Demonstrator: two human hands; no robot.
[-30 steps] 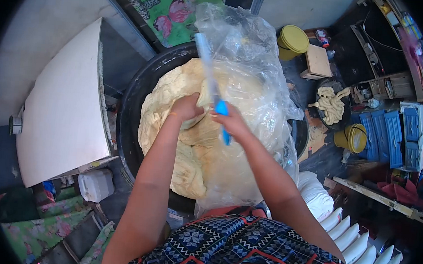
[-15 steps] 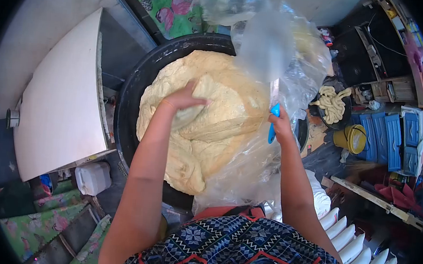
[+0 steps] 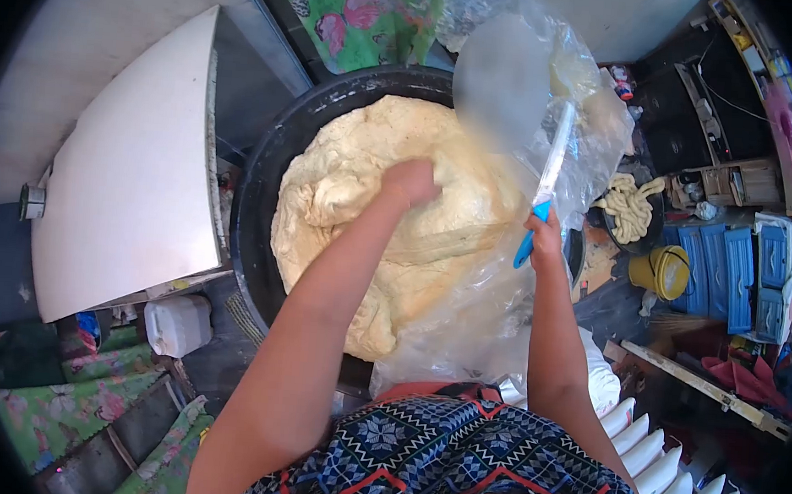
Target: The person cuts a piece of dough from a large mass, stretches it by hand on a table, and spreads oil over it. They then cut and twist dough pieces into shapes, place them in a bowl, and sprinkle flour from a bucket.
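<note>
A large mass of pale dough [image 3: 357, 152] fills a wide black tub [image 3: 270, 137] before me. My left hand [image 3: 411, 182] is closed and pressed against the top of the dough, its fingertips hidden. At the tub's right side my right hand [image 3: 546, 235] grips a knife [image 3: 556, 157] by its blue handle, the long blade pointing up and away. Clear plastic sheeting [image 3: 464, 321] drapes over the tub's right side and lies beneath the knife.
A black container of dough strips [image 3: 630, 208] stands at right beside a yellow bucket [image 3: 661, 272] and blue crates [image 3: 720, 270]. White sacks [image 3: 660, 472] are stacked lower right. A white board [image 3: 135, 165] leans at left above a white jerrycan [image 3: 177, 325].
My left hand has moved right across the dough, from spread fingers to a closed shape. The knife in my right hand has tilted to the right. The view has shifted slightly.
</note>
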